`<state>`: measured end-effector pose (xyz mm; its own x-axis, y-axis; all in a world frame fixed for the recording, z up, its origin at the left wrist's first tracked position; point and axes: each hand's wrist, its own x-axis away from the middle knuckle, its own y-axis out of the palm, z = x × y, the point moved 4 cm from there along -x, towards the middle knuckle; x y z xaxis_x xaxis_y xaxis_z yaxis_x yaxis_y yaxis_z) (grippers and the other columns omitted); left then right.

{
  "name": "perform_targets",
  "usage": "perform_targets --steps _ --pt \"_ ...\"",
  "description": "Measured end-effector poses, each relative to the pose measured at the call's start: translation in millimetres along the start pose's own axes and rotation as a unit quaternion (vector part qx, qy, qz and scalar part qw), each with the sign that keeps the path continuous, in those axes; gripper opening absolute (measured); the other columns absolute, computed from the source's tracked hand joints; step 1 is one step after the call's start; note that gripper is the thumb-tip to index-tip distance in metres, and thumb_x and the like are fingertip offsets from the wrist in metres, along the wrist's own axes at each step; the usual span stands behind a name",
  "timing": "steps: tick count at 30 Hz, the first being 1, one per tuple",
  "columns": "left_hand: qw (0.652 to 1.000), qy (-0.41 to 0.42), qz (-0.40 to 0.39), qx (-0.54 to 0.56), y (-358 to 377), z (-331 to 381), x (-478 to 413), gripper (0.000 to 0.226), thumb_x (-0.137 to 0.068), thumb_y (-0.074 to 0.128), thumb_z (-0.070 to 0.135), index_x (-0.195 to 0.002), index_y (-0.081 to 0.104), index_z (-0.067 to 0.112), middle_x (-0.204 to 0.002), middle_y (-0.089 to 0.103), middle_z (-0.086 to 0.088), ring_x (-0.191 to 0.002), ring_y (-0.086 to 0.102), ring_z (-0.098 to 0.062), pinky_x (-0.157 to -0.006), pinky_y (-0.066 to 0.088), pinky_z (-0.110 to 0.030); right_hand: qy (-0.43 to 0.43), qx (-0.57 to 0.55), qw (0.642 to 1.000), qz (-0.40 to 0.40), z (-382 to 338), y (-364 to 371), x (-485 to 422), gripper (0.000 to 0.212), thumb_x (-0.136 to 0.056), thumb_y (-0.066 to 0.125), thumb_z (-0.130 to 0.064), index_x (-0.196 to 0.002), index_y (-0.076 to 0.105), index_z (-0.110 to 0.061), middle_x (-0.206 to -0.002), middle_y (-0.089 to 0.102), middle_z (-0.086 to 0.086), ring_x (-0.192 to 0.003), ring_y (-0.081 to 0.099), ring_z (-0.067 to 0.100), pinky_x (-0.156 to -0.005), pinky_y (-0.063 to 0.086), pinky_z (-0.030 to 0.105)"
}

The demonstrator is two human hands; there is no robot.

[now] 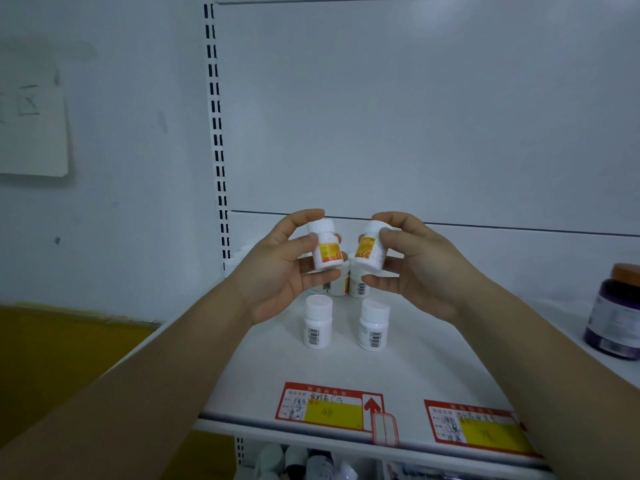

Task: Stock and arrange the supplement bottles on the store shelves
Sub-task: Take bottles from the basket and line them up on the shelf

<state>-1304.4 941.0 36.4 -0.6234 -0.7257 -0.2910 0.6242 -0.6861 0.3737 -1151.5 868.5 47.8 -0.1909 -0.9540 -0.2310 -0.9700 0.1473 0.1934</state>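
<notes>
Head view: left hand (pixel 277 271) grips the left bottle (pixel 327 249), right hand (pixel 415 268) pinches the right bottle (pixel 370 249); hands apart, above mid-shelf (pixel 433 358); placing seems in hand; next, set both upright by the front pair (pixel 318 325), labels toward the front edge.

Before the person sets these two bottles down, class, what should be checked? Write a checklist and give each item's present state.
1. Left hand grips the left bottle securely: ok.
2. Right hand grips the right bottle securely: ok.
3. Both held bottles upright: not ok, the right bottle leans.
4. Bare shelf free beside the standing bottles: ok.
5. Front-left bottle and front-right bottle show their orange labels forward: not ok, barcodes face out.
6. Back row tidy: cannot tell, the hands hide most of it.
</notes>
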Motion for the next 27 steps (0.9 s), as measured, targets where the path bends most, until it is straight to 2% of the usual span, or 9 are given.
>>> perform_targets --steps 3,6,14,17,19,23,27 --pt "0.999 -0.017 0.001 0.031 -0.7 0.3 -0.6 0.030 -0.097 0.035 0.000 -0.108 0.058 0.016 -0.106 0.069 -0.018 -0.091 0.069 -0.033 -0.066 0.059 -0.036 0.016 -0.021 1.000 0.002 -0.4 -0.7 0.8 0.025 -0.094 0.041 -0.003 -0.102 0.060 -0.017 -0.098 0.067 0.011 -0.086 0.063 0.027 -0.068 0.054 0.036" --pt "0.999 -0.019 -0.007 0.036 -1.4 1.3 0.3 0.032 -0.097 0.031 0.004 -0.107 0.060 0.013 -0.109 0.068 -0.019 -0.093 0.068 -0.033 -0.071 0.059 -0.039 0.020 -0.016 1.000 0.000 -0.2 -0.9 0.5 0.028 -0.094 0.038 -0.004 -0.106 0.061 -0.016 -0.100 0.068 0.011 -0.088 0.064 0.026 -0.070 0.053 0.034" --pt "0.999 -0.016 -0.012 0.036 -2.6 2.0 1.7 0.030 -0.097 0.037 0.020 -0.105 0.064 0.012 -0.109 0.067 -0.016 -0.096 0.067 -0.033 -0.076 0.058 -0.040 0.023 -0.016 1.000 0.012 1.6 -1.3 -1.3 0.025 -0.096 0.042 -0.015 -0.106 0.066 -0.015 -0.110 0.064 0.014 -0.097 0.062 0.028 -0.075 0.055 0.037" --pt "0.999 -0.013 -0.009 0.036 -0.5 2.9 2.7 0.025 -0.088 0.047 0.023 -0.103 0.065 0.012 -0.107 0.065 -0.015 -0.094 0.067 -0.033 -0.074 0.059 -0.039 0.025 -0.014 0.999 0.020 1.7 -1.8 -1.5 0.024 -0.096 0.045 -0.018 -0.104 0.067 -0.015 -0.109 0.064 0.013 -0.098 0.062 0.028 -0.077 0.055 0.038" --pt "1.000 -0.005 -0.010 0.026 1.0 3.0 2.8 0.023 -0.085 0.051 0.018 -0.104 0.063 0.013 -0.104 0.063 -0.014 -0.093 0.068 -0.033 -0.072 0.059 -0.038 0.021 -0.013 1.000 0.019 1.1 -1.4 -1.1 0.022 -0.095 0.045 -0.017 -0.102 0.066 -0.015 -0.105 0.065 0.011 -0.099 0.062 0.029 -0.079 0.055 0.039" --pt "1.000 0.010 0.001 -0.026 3.0 2.5 2.3 0.028 -0.094 0.043 -0.001 -0.106 0.059 0.017 -0.097 0.065 -0.012 -0.091 0.070 -0.030 -0.068 0.059 -0.035 0.009 0.022 1.000 0.006 1.3 -0.2 -0.2 0.018 -0.095 0.047 -0.009 -0.100 0.062 -0.018 -0.088 0.067 0.004 -0.097 0.063 0.029 -0.083 0.052 0.043" --pt "0.997 0.007 0.006 -0.072 3.2 5.8 3.0 0.030 -0.094 0.043 -0.003 -0.107 0.060 0.019 -0.101 0.067 -0.010 -0.097 0.065 -0.030 -0.078 0.057 -0.039 0.015 0.030 0.999 -0.001 2.1 0.5 0.2 0.016 -0.095 0.049 -0.007 -0.099 0.061 -0.018 -0.094 0.064 0.008 -0.097 0.064 0.031 -0.078 0.056 0.043"
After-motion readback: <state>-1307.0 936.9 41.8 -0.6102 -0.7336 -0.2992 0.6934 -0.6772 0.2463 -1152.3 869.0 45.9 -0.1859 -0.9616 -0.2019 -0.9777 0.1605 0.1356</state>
